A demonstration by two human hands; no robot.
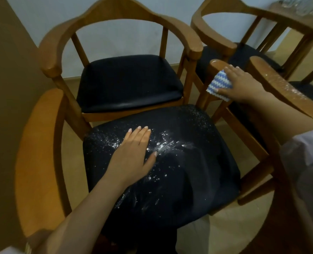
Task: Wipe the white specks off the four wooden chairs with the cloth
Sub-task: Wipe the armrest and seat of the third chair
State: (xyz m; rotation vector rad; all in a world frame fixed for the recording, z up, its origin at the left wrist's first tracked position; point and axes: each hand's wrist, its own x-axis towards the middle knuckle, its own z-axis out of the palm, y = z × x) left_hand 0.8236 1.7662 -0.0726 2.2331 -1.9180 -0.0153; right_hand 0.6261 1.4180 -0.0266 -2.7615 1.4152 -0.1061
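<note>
The near wooden chair has a dark seat (188, 171) strewn with white specks. My left hand (133, 154) lies flat and open on that seat, fingers spread among the specks. My right hand (243, 83) presses a blue-and-white zigzag cloth (219, 85) onto the chair's right armrest (216, 64). A second chair (126, 83) stands behind with a dark seat that looks free of specks. A third chair (231, 41) is at the back right. The armrest of a fourth chair (280, 85) on the right carries white specks.
A brown wall (5, 88) runs along the left, and a pale wall (115, 39) stands behind the chairs. Glassware (302, 6) sits on a wooden surface at the top right. Tan floor shows between the chair legs. My white sleeve (306, 149) is at the right edge.
</note>
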